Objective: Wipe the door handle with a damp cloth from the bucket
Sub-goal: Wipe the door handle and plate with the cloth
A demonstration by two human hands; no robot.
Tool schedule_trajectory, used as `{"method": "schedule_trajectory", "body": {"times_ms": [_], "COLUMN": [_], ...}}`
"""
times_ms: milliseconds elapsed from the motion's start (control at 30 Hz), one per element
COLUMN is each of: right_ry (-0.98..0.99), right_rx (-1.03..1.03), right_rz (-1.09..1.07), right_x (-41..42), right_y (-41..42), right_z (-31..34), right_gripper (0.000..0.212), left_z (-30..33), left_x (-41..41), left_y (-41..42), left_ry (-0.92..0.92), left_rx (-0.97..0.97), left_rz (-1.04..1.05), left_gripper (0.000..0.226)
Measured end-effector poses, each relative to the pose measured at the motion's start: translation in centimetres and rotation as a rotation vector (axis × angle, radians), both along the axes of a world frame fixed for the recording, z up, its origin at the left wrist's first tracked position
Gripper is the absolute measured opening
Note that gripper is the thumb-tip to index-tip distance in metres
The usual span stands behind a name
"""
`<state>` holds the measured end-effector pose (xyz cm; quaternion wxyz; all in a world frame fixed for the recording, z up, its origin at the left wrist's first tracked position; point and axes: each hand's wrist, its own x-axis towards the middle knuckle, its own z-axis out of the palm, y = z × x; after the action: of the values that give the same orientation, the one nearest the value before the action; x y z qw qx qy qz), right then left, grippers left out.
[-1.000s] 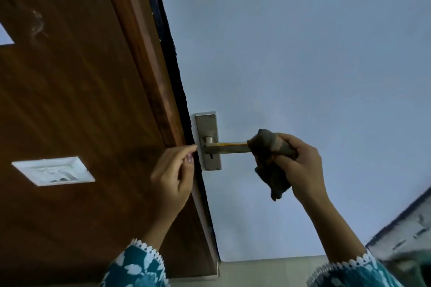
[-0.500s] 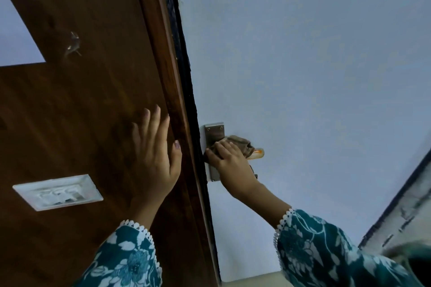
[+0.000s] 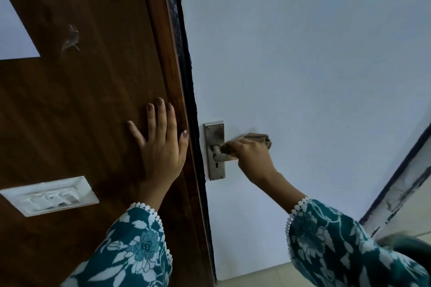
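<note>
A metal door handle (image 3: 218,155) with a tall backplate (image 3: 214,133) and a keyhole sits on the pale blue door, just right of the dark door edge. My right hand (image 3: 253,159) is closed around the lever with a brownish-grey cloth (image 3: 257,138) wrapped over it; the cloth sticks out above my knuckles and hides most of the lever. My left hand (image 3: 161,147) lies flat, fingers spread, on the brown wooden panel (image 3: 81,105) to the left of the handle. No bucket is in sight.
A white switch plate (image 3: 49,196) is set into the wooden panel at the lower left. A dark-edged frame (image 3: 396,182) runs diagonally at the right. A strip of beige floor (image 3: 256,277) shows at the bottom.
My right hand slid the cloth inward along the lever from its end to near the backplate. My left hand left the door edge and went flat on the wooden panel.
</note>
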<state>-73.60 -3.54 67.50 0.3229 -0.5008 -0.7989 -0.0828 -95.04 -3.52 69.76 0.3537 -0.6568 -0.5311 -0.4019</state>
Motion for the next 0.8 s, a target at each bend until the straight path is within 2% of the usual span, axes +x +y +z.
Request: {"method": "schedule_trajectory", "body": {"times_ms": [133,267,367,533,633,800], "right_ry": [0.001,-0.024,0.025,0.031,0.022,-0.094], "right_rx": [0.024,0.07,0.115,-0.001,0.004,0.086], "right_rz": [-0.092,-0.008,-0.02,-0.136,-0.145,-0.057], "right_x": [-1.7,-6.0,-3.8,2.2,0.8,-5.9], "right_y": [0.0,-0.5,-0.3,-0.1,0.0,-0.4], "right_z": [-0.4,-1.1,-0.8,-0.7,-0.8,-1.2], "right_gripper": [0.035,0.02,0.041,0.044,0.046,0.019], "left_z": [-0.8,-0.9,-0.9,-1.2,-1.2,-1.3], "left_x": [-0.2,-0.1,-0.2,-0.1,0.0,0.0], "left_y": [0.8,0.8,0.9,1.4,1.5,1.5], "left_ry": [0.046,0.034,0.031,0.033,0.038,0.024], "left_rx": [0.042,0.066,0.073,0.126,0.162,0.166], "left_rz": [0.045,0.029,0.038,0.051,0.058,0.028], "left_gripper": [0.059,0.059,0.058,0.058,0.058,0.058]}}
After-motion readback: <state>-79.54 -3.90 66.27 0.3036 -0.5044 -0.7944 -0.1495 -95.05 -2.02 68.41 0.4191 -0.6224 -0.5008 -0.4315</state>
